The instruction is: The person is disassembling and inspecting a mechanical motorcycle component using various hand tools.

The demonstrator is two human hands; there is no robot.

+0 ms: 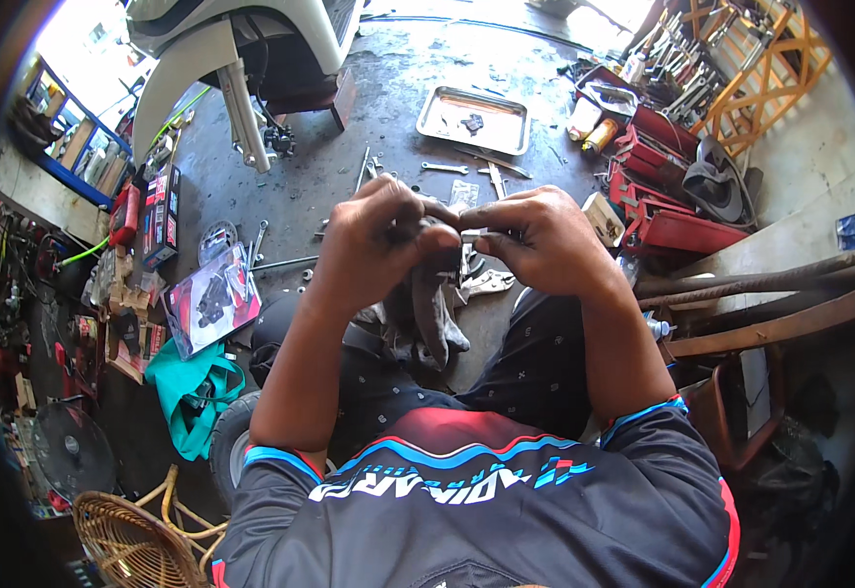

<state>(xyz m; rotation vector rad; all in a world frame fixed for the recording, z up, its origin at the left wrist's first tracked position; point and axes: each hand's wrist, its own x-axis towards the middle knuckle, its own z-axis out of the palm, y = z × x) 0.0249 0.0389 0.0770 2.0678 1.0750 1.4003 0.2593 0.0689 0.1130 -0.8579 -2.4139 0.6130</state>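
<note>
My left hand (385, 235) is closed around a dirty grey rag (429, 312), which hangs down between my knees. Fingers of my right hand (543, 235) pinch a small silvery metal piece (470, 235) right against the rag. The fingertips of both hands nearly meet there, and they hide most of the piece, so its kind is unclear. Just below, locking pliers (487, 283) lie on the floor. Beyond my hands are a combination wrench (444, 168) and a caliper-like metal tool (497, 180).
A metal tray (422, 120) holding a dark part (472, 123) lies ahead. An open red toolbox (677, 227) stands at right. At left are a packaged part (214, 302), a teal bag (184, 412) and a wicker stool (133, 544). A motorcycle's front fork (242, 118) rises far left.
</note>
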